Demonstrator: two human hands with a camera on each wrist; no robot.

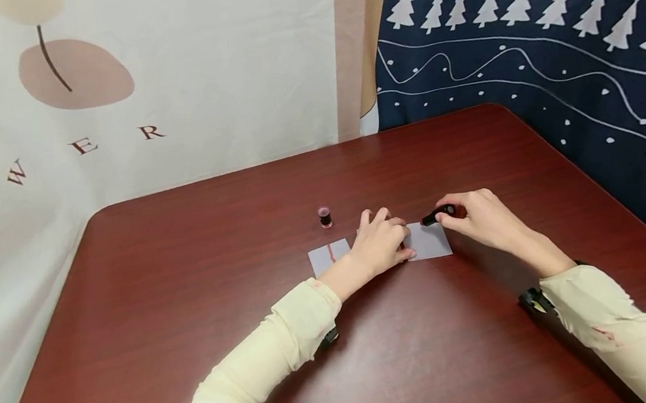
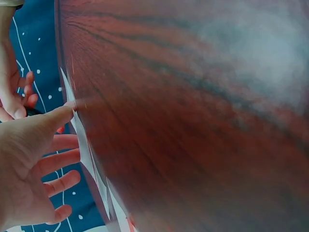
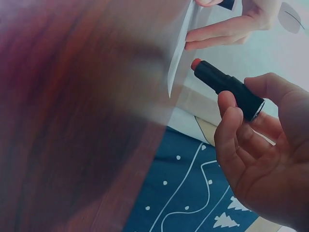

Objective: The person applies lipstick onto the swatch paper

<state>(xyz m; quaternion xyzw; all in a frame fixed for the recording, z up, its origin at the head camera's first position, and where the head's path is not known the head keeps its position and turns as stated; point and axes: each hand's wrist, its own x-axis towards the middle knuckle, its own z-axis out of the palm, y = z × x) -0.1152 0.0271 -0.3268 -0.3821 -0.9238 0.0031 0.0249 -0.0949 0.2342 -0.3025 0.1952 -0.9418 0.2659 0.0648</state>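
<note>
My right hand [image 1: 487, 220] pinches a black lipstick [image 3: 227, 89] between thumb and fingers. Its red tip [image 3: 195, 64] points at a plain white paper [image 1: 429, 240]; in the right wrist view the tip appears slightly apart from the sheet. My left hand [image 1: 379, 241] rests on the left part of this paper, thumb at the near edge and fingers spread toward the far side. Partly behind the left hand and forearm lies another white paper [image 1: 321, 258], bearing a red stroke [image 1: 331, 253]. The left palm side shows in the left wrist view, with nothing gripped.
A small cylinder, dark below and pinkish on top, apparently a lipstick cap [image 1: 325, 217], stands beyond the marked paper. Everything lies on a reddish-brown table [image 1: 198, 254]. Behind it hang a pale printed cloth [image 1: 227, 73] and a dark blue one with white trees [image 1: 521, 62].
</note>
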